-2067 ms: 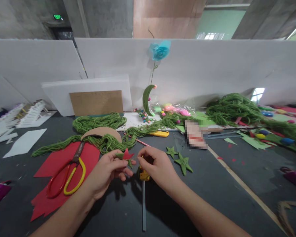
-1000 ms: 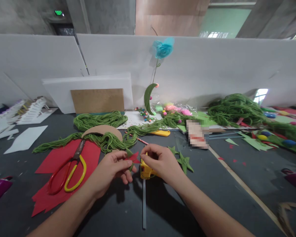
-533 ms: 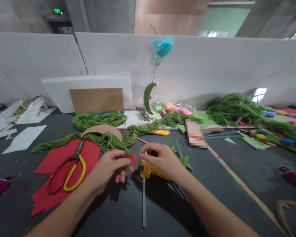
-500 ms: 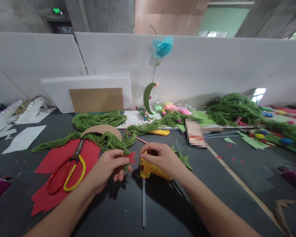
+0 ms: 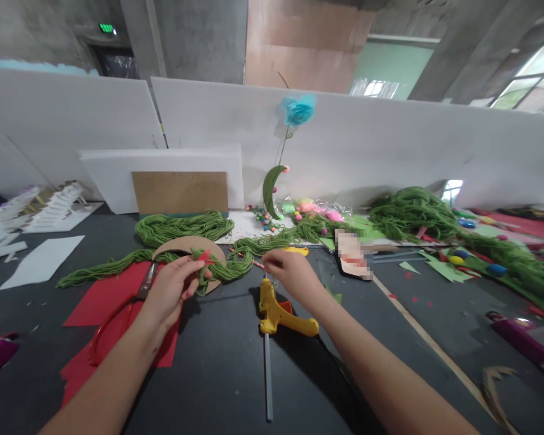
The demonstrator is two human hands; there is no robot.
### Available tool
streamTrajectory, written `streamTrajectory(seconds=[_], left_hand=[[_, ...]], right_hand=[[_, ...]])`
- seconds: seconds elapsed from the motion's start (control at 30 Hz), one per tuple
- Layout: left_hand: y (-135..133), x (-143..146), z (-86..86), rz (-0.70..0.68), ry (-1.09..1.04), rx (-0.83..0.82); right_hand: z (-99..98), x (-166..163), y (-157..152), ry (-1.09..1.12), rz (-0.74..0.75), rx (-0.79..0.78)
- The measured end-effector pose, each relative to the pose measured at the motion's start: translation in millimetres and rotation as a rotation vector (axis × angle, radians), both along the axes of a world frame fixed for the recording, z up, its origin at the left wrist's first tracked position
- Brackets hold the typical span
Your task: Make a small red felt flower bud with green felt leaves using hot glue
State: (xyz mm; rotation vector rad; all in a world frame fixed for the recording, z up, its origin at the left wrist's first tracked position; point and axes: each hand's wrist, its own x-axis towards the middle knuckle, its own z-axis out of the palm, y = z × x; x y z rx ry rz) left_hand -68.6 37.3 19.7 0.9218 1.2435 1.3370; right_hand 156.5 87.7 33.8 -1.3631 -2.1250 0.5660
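Pinched in my left hand (image 5: 174, 284) is a small red-and-green cutout with pointed tips (image 5: 203, 258), above the cardboard disc (image 5: 215, 246) and green yarn (image 5: 231, 270). My right hand (image 5: 292, 275) is closed with fingertips together, just above the nozzle of a yellow glue gun (image 5: 268, 311); whatever those fingers hold is too small to make out. A long glue stick (image 5: 268, 380) extends from the glue gun's rear. Beside my right fingertips lies a thin red-and-white striped stick (image 5: 256, 263). Large scissors (image 5: 113, 320) rest on red sheets (image 5: 88, 302), partly hidden by my left arm.
A blue flower (image 5: 299, 112) on a stem rises at the back near a green crescent (image 5: 269, 192). Small pompoms (image 5: 265, 219), yarn bundles (image 5: 412, 211) and a partly blurred phone-like object (image 5: 353, 254) lie behind my hands. A purple tool (image 5: 526, 338) lies at right.
My left hand has moved left and up with the red-and-green cutout, widening the gap between my hands. My right hand has risen slightly, uncovering more of the glue gun. The view has shifted a little.
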Motion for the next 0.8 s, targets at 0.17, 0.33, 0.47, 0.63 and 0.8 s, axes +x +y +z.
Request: streamTrajectory(seconds=[0.17,0.33,0.47,0.63,0.8], left_hand=[[-3.0,12.1,-6.1,-0.052,-0.027,-0.044],[-3.1,13.3,-6.3,-0.065,-0.033,-0.041],[-1.0,16.5,-1.9,-0.042,-0.041,-0.022],[6.1,8.7,16.6,0.097,-0.071,0.050],[12.0,-25.5,33.4,0.388,-0.168,0.166]], right_hand=[[15.9,-6.1,12.8,-0.051,-0.095,0.159],[12.2,5.4,-24.7,-0.362,-0.041,0.030],[-3.7,8.2,-64.6,-0.606,0.036,-0.062],[-20.7,1.4,-76.3,-0.700,0.006,-0.068],[-19.4,10.9,-64.4,-0.552,-0.056,-0.062]])
